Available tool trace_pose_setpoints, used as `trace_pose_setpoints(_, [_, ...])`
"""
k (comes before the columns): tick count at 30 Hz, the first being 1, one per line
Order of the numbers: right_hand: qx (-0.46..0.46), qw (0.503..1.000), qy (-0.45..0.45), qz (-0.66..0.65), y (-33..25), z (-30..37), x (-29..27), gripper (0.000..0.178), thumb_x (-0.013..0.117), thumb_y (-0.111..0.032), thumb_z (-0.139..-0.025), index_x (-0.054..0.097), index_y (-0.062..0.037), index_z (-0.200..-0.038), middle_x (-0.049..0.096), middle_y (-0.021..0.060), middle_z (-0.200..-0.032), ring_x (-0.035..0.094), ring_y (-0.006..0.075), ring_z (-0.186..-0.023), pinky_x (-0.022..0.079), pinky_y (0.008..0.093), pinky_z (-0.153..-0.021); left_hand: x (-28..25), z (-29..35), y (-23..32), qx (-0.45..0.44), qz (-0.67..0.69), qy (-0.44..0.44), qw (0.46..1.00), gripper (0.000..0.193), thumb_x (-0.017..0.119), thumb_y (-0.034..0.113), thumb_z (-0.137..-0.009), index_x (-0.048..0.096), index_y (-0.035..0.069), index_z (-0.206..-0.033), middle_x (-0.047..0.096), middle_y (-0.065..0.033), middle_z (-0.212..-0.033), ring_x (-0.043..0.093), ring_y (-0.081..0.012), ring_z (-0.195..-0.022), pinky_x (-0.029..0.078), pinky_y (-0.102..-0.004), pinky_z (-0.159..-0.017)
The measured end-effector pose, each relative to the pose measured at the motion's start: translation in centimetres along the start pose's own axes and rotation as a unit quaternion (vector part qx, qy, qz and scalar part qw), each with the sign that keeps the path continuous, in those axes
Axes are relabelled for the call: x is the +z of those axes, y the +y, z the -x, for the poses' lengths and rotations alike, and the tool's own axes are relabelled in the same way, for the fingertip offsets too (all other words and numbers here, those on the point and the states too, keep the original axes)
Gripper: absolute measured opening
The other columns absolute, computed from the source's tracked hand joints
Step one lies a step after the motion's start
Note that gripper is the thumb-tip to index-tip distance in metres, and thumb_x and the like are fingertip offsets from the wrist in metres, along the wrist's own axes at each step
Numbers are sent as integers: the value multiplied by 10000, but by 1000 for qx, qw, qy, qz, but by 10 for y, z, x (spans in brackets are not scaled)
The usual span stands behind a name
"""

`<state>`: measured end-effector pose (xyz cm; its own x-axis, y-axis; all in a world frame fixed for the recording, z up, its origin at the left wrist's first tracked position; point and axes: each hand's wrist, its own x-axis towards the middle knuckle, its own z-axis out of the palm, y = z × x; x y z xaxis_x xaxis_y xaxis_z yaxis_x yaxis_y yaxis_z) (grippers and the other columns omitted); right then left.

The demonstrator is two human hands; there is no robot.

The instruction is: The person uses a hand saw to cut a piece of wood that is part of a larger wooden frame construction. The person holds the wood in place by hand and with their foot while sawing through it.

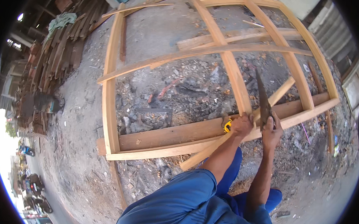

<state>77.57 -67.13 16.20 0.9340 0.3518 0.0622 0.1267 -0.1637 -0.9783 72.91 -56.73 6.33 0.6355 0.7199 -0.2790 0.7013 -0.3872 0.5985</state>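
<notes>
Our R hand (271,132) grips the saw (262,91), blade pointing away, prob. to keep it in line w/ our forearm (266,168). L hand (242,124) sits curled at the near end of the mid bar (226,60), prob. as a brace; we can't tell if it's gripping. Tape measure (227,125) just beside it. Loose batten (282,90) slants across the near rail (161,152), crowding the saw; rubble (180,88) litters the gnd.
</notes>
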Motion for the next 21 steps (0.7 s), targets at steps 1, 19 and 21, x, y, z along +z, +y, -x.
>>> trace_pose_setpoints(1, [68,996,-41,37,-16,-5,6,344,577,-152,-1027,628,65,-1289,654,55,-889,590,126,-772,495,301,-622,6,-5,-17,15,8,40,999,564,441,525,-1032,621,-4,-1108,719,-305,-930,717,-485,-908,571,-569,-834])
trace_pose_setpoints(19, [-4,995,20,101,8,29,-20,361,600,-133,-1003,622,70,-1301,708,207,-1192,677,253,-1112,501,345,-980,1,1,5,-30,-40,-48,998,618,401,554,-1041,562,-16,-1218,710,-319,-1089,686,-476,-1059,514,-562,-935])
trace_pose_setpoints(21, [-5,995,15,97,-4,94,-38,355,593,-112,-1002,624,74,-1302,706,213,-1196,670,267,-1137,494,358,-1004,-4,-1,4,-38,-37,-47,997,618,413,550,-1039,567,-31,-1181,706,-326,-1091,687,-475,-1054,513,-554,-933])
